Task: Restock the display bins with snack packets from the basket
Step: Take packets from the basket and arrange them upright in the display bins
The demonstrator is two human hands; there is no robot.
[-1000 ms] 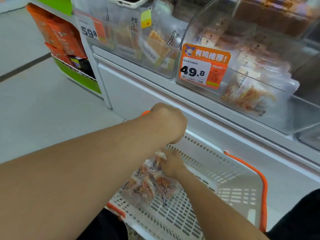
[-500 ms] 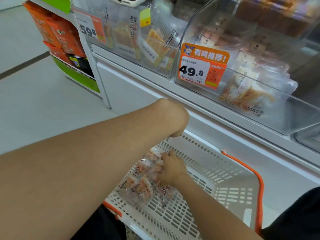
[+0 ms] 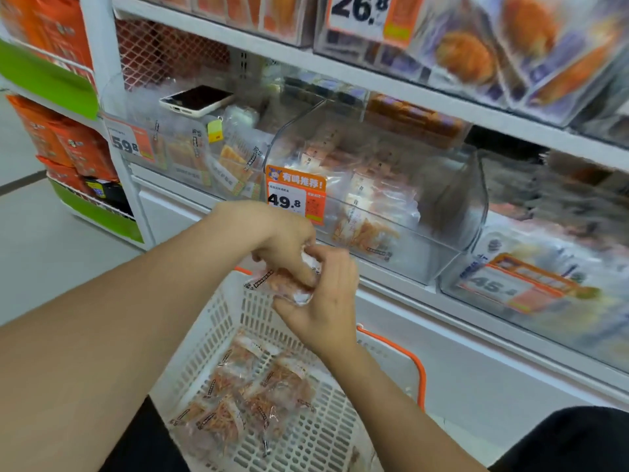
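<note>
A white slotted basket [image 3: 306,434] with orange handles sits low in front of me. Several clear snack packets [image 3: 245,396] of orange shreds lie in it. Above the basket's far rim my left hand [image 3: 289,247] and my right hand [image 3: 323,301] together hold a small bunch of the same snack packets [image 3: 282,284], the left gripping from above and the right cupping them from below. Just beyond the hands is the clear display bin [image 3: 449,212] with the 49.8 price tag [image 3: 296,194], partly filled with similar packets.
A neighbouring clear bin [image 3: 190,155] tagged 59.8 stands to the left with a phone [image 3: 197,98] lying on top. Another bin [image 3: 531,287] tagged 45 is to the right. Shelves of orange boxes [image 3: 64,141] stand at far left, and a white shelf edge [image 3: 425,301] runs under the bins.
Both hands have risen out of the basket with a bunch of packets, toward the 49.8 bin. The camera has tilted up, showing the upper shelves.
</note>
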